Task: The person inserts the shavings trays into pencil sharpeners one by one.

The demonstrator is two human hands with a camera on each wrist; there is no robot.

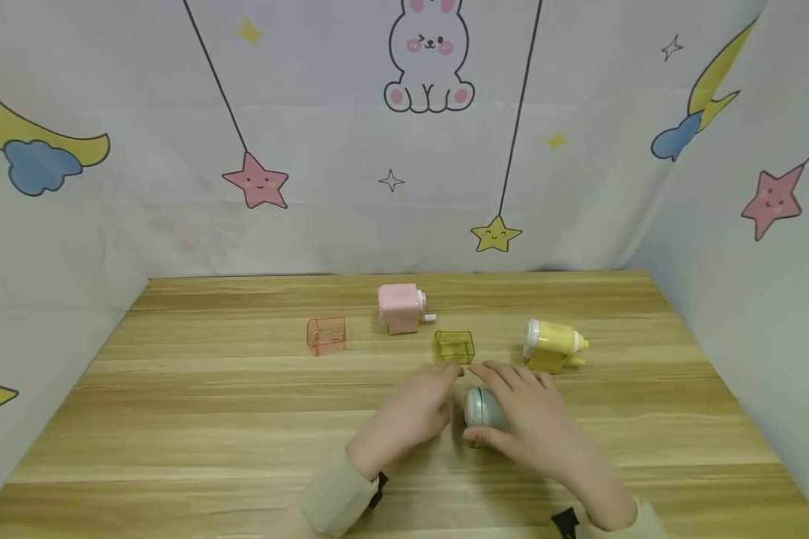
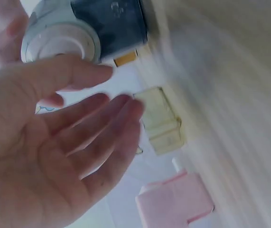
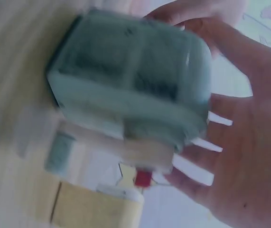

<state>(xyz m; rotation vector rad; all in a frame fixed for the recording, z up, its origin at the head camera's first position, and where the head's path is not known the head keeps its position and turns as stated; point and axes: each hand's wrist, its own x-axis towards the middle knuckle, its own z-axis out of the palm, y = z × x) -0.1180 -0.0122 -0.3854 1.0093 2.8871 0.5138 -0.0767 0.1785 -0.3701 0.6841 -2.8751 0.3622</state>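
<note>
Head, green sharpener: it stands between my hands on the tabletop (image 1: 195, 427), green sharpener (image 1: 487, 409) with its round end (image 1: 473, 408) to the left; my right hand (image 1: 535, 423) spans it, thumb near, fingers far, I judge to stop it slipping.
Head, left hand: my left hand (image 1: 407, 408) hovers just beside that round end, probably to give support from the opposite side.
Head, the others: pink sharpener (image 1: 399, 303), yellow sharpener (image 1: 553, 339), red tray (image 1: 330, 346) and yellow tray (image 1: 455, 357) lie beyond my hands, likely to leave room nearer me.
Head, count: three sharpeners, two loose trays, two hands.
Left wrist, fingers: loosely stretched, close to one another, the thumb apart, gripping nothing; whether the thumb touches the round end I cannot tell.
Left wrist, count: one green sharpener, one pink sharpener, one yellow tray.
Right wrist, fingers: clamped round the green sharpener from behind, gaps between them; this hold seems meant to leave the crank (image 3: 102, 141) free. Blur hides whether the base meets the tabletop.
Right wrist, count: one green sharpener, one crank, one yellow sharpener.
</note>
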